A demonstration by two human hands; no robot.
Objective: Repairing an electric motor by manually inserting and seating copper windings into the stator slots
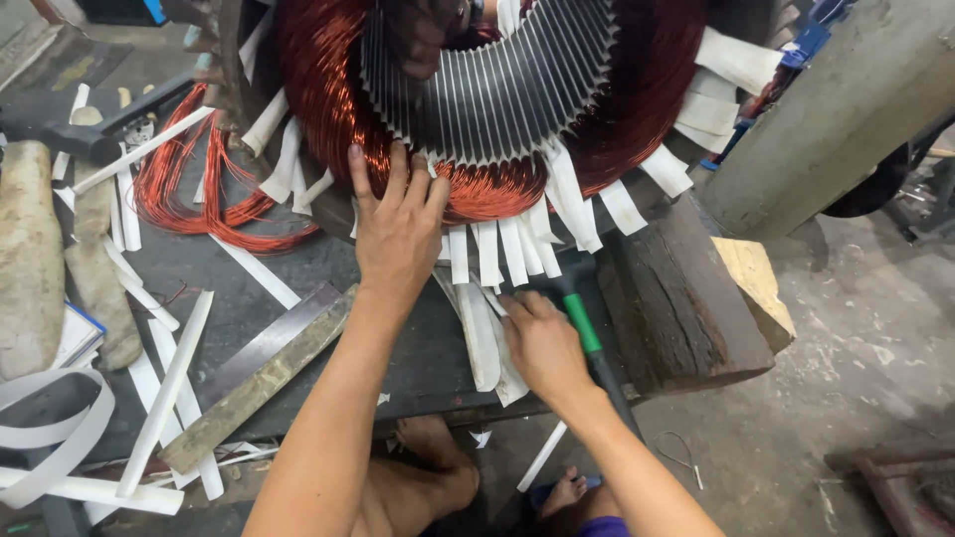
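Observation:
A large motor stator (pixel 497 94) with dark steel slots and red copper windings (pixel 492 189) lies on a dark workbench (pixel 298 268). White insulation paper strips (pixel 497 249) stick out of its lower edge. My left hand (pixel 398 234) is pressed flat, fingers spread, against the copper winding at the bottom. My right hand (pixel 542 343) sits just below the strips and grips a tool with a green and black handle (pixel 582 323). Another person's dark hand (pixel 428 35) reaches into the stator bore at the top.
A loose copper wire coil (pixel 204 189) lies at the left among scattered white paper strips (pixel 169 388). A metal bar (pixel 269 373) lies diagonally on the bench. A wooden block (pixel 686 298) props the stator at the right. A grey pipe (pixel 846 109) slants at upper right. Concrete floor below.

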